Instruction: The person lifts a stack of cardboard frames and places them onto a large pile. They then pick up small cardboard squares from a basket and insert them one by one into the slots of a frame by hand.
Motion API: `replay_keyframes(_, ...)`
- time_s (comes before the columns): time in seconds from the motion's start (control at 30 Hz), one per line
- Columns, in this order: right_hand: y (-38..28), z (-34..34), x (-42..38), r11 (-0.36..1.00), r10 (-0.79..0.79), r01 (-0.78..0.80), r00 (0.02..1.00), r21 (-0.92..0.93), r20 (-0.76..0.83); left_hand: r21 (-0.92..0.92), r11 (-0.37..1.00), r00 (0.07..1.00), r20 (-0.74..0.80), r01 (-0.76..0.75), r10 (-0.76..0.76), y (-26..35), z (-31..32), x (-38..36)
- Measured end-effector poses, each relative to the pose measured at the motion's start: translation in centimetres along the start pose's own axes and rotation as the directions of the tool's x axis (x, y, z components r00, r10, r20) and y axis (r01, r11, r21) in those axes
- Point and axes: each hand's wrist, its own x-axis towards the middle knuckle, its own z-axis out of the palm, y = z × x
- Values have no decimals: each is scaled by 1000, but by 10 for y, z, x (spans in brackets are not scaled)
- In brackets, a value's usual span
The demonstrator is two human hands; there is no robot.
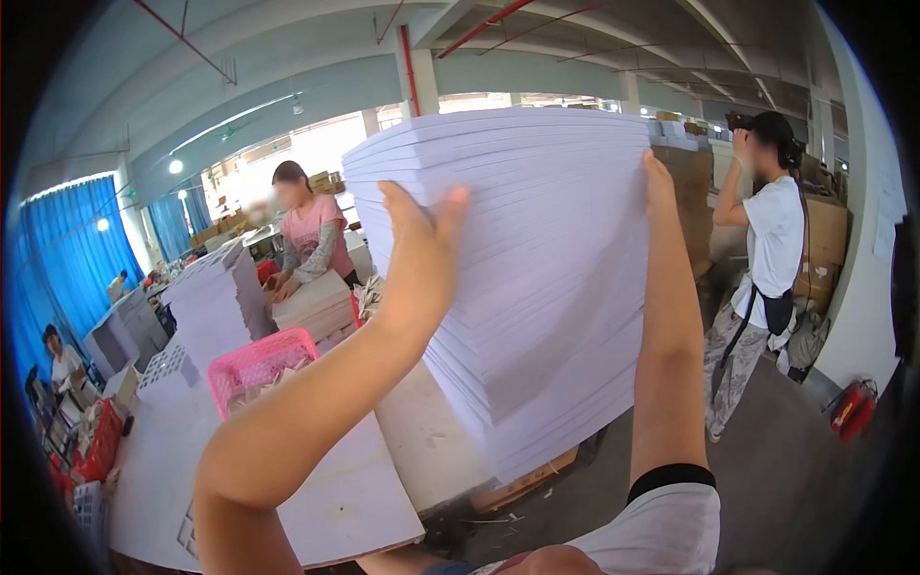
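Note:
A tall stack of large white sheets or boards (546, 249) rises right in front of me, its layers showing as thin lines and its lower part tapering out of line. My left hand (422, 230) lies against the stack's near left corner, thumb and a finger spread apart. At the right edge, near the top, my right hand (657, 182) rests with its visible digit stretched upward; its other fingers are hidden by the stack's side.
A white table (335, 508) holds a pink basket (261, 359) of scraps and white stacks (216, 297). A person in a pink top (316, 230) works at a pile beyond. To the right stands a person in a white shirt (771, 230), near cartons (824, 240) and a red object (853, 407) on the floor.

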Motion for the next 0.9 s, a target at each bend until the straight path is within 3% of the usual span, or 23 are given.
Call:
replay_keyframes(0.07, 11, -9, 6, 993, -80, 68, 988, -93, -131, 19, 1000, 999, 47, -6, 5, -1, -9, -6)
replay_keyframes(0.13, 15, -32, 8, 961, -237, 187, 936, -203, -260, 107, 986, 992, 45, -125, 121, -18, -15, -25)
replay_keyframes(0.17, 16, -42, 0, 938, -312, 250, 910, -239, -273, 162, 975, 988, 35, -153, 150, -32, -22, -36)
replay_keyframes(0.23, 28, -62, -45, 893, -408, 338, 887, -298, -217, 155, 987, 995, 102, -36, 21, -51, -57, -69)
replay_keyframes(0.27, 41, -77, -80, 881, -402, 339, 904, -330, -146, 201, 977, 997, 59, -66, 55, -76, -79, -91)
replay_keyframes(0.3, 59, -96, -118, 871, -369, 323, 927, -370, -61, 249, 964, 996, 16, -91, 90, -100, -101, -112)
replay_keyframes(0.37, 116, -149, -220, 832, -120, 180, 982, -526, 146, 414, 907, 995, -91, 82, -48, -168, -192, -174)
replay_keyframes(0.4, 150, -183, -286, 766, 117, 72, 961, -639, 249, 184, 869, 847, -385, 460, -367, -181, -227, -207)
replay_keyframes(0.43, 180, -223, -357, 636, 409, -28, 859, -771, 306, 97, 830, 682, -626, 549, -378, -216, -268, -251)
replay_keyframes(0.47, 198, -270, -433, 414, 728, -72, 625, -908, 282, 44, 766, 477, -805, 641, -353, -243, -309, -307)
replay_keyframes(0.5, 201, -295, -504, 168, 950, 43, 259, -985, 173, 142, 604, 357, -899, 784, -253, -273, -352, -374)
replay_keyframes(0.53, 199, -322, -562, 71, 987, 339, -161, -938, 16, 60, 620, 206, -964, 782, -167, -302, -384, -444)
replay_keyframes(0.57, 192, -332, -598, 226, 877, 567, -472, -792, -88, 105, 496, 217, -961, 862, -174, -291, -396, -494)
replay_keyframes(0.6, 183, -316, -620, 441, 745, 607, -658, -662, -107, 13, 235, 32, -997, 972, -77, -309, -415, -550)
replay_keyframes(0.63, 176, -279, -628, 609, 629, 551, -773, -571, -75, -115, 188, -102, -992, 975, -80, -335, -433, -611)
replay_keyframes(0.67, 149, -184, -618, 660, 580, 446, -814, -605, 33, -243, 142, -234, -969, 960, -76, -336, -431, -610)
replay_keyframes(0.7, 133, -79, -594, 324, 517, 252, -854, -912, -52, -426, 250, -355, -890, 869, -285, -330, -427, -611)
replay_keyframes(0.73, 127, -7, -578, 476, 554, 135, -813, -869, 178, -609, 307, -426, -760, 731, -491, -305, -406, -571)
replay_keyframes(0.77, 131, 45, -565, 449, 578, 50, -778, -892, 247, -592, 369, -320, -749, 717, -580, -311, -412, -583)
replay_keyframes(0.8, 143, 80, -565, 612, 555, -90, -658, -786, 508, -580, 431, -206, -730, 692, -651, -314, -416, -602)
replay_keyframes(0.83, 150, 123, -570, 655, 647, 39, -545, -754, 533, -572, 491, -86, -703, 657, -706, -314, -417, -616)
replay_keyframes(0.87, 157, 164, -582, 755, 624, 124, -439, -644, 646, -570, 489, -98, -711, 660, -696, -314, -412, -622)
replay_keyframes(0.9, 169, 198, -600, 847, 519, 90, -355, -524, 778, -563, 491, -106, -722, 665, -684, -314, -407, -622)
